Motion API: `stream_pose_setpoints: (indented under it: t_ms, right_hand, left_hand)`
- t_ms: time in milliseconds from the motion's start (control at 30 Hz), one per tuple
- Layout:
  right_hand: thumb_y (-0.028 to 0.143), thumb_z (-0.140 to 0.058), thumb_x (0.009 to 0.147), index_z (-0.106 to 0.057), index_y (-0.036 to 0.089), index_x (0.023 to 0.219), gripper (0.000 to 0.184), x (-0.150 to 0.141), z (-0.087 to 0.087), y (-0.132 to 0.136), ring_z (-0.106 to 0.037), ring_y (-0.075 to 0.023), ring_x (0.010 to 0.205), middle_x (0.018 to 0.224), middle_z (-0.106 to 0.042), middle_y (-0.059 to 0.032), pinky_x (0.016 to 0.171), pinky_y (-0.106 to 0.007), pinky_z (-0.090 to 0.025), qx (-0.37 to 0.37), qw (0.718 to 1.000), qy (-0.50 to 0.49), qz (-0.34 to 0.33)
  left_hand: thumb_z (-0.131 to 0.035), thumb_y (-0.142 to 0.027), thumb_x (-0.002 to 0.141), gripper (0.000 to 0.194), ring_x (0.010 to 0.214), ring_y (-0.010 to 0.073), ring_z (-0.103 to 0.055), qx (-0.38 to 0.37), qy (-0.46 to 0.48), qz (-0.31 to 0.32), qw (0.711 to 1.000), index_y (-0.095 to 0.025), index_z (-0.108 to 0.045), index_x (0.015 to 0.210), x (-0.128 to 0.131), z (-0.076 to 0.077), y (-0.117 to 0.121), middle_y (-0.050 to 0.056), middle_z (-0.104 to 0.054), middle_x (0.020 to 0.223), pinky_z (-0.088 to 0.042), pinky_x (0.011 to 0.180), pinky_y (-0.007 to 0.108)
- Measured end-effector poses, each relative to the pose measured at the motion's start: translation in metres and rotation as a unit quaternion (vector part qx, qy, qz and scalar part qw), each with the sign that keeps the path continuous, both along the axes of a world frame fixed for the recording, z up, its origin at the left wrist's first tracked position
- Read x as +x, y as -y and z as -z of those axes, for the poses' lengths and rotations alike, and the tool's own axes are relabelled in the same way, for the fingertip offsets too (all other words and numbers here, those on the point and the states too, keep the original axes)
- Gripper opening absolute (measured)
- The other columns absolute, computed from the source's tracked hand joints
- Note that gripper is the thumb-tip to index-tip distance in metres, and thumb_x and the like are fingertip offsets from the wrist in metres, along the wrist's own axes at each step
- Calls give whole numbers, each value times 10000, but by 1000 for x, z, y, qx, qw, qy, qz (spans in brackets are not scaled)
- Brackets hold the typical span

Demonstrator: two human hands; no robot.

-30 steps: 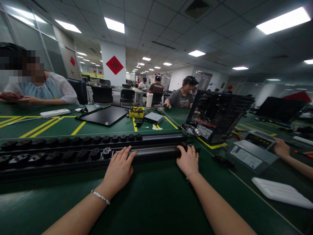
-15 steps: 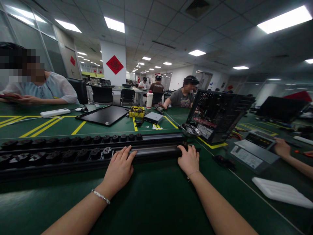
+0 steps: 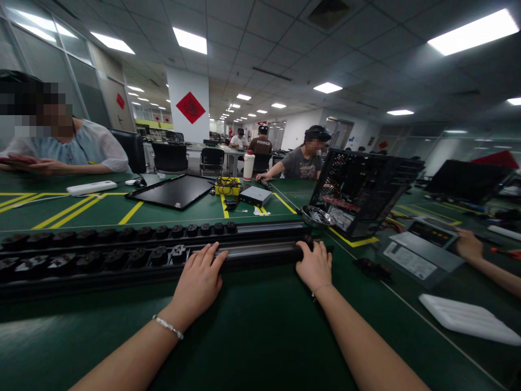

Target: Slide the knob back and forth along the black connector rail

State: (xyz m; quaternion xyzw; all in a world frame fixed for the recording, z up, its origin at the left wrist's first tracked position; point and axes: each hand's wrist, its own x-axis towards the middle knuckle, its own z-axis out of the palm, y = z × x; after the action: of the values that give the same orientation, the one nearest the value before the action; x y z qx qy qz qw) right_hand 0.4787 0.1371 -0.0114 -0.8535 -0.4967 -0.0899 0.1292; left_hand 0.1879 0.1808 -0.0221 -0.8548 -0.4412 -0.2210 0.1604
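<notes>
Two long black power tracks lie side by side across the table, the far one (image 3: pixel 268 227) and the near one (image 3: pixel 260 248). Round black socket modules (image 3: pixel 138 257) line their left parts; a bare grey channel shows on the right. My left hand (image 3: pixel 201 274) lies over the near track, fingers stretched out beside its last, silvery-faced socket (image 3: pixel 178 252). At the right end of that track is my right hand (image 3: pixel 315 266), thumb and curled fingers gripping around the end. A small dark piece (image 3: pixel 307 240) shows between them, its kind unclear.
Behind the tracks are a metal bowl (image 3: pixel 317 216), an open computer case (image 3: pixel 358 190), a black panel (image 3: pixel 177 191) and a yellow box of cables (image 3: pixel 228 185). A power supply (image 3: pixel 423 250) and white foam (image 3: pixel 468 317) lie right, near another person's hand (image 3: pixel 468 244). Other people sit around.
My hands and the tracks stay practically where they were. Across the table, the co-worker in grey has shifted a hand slightly left and down to the tabletop.
</notes>
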Motion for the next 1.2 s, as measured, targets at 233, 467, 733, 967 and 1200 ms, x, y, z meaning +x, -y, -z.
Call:
stream_pose_setpoints:
  t_ms: [233,467,733,967,1200]
  right_hand:
    - [168,-491,747,-503,304,1233,505,1,0,-1,-179,-327,1352,1337,-375,-115,1052,-530,-185,0,1000,-5,-3]
    - [159,-499,734,-513,308,1222,510,-1,1,0,-195,-319,1346,1320,-397,-119,1045,-523,-199,12,1000,6,-4]
    - [165,-493,745,-514,311,1221,498,-1,-1,0,-205,-321,1344,1330,-388,-118,1046,-519,-200,4,1000,0,1]
    - [171,-485,757,-499,307,1234,497,-1,-2,0,-181,-314,1352,1347,-372,-114,1051,-511,-192,-10,1000,-1,3]
    - [173,-492,752,-494,292,1245,508,0,-2,0,-181,-313,1349,1341,-376,-109,1050,-512,-190,-8,1000,0,2]
  left_hand:
    - [-483,-146,755,507,1257,271,-429,0,-6,-1,1000,-216,-513,1257,0,-1,1,114,-470,1374,-347,1018,425]
    - [-486,-151,755,507,1257,270,-427,4,-7,0,1000,-215,-513,1257,-1,1,0,114,-465,1377,-342,1021,420]
    - [-483,-148,756,504,1256,268,-430,1,2,1,1000,-216,-515,1255,0,1,0,114,-469,1375,-340,1021,420]
    - [-471,-144,761,495,1256,267,-430,-3,-2,-1,1000,-215,-519,1249,-1,-1,1,113,-468,1377,-346,1019,424]
    - [-476,-145,758,505,1259,272,-427,-3,2,4,1000,-212,-513,1257,-1,0,1,115,-461,1382,-343,1024,430]
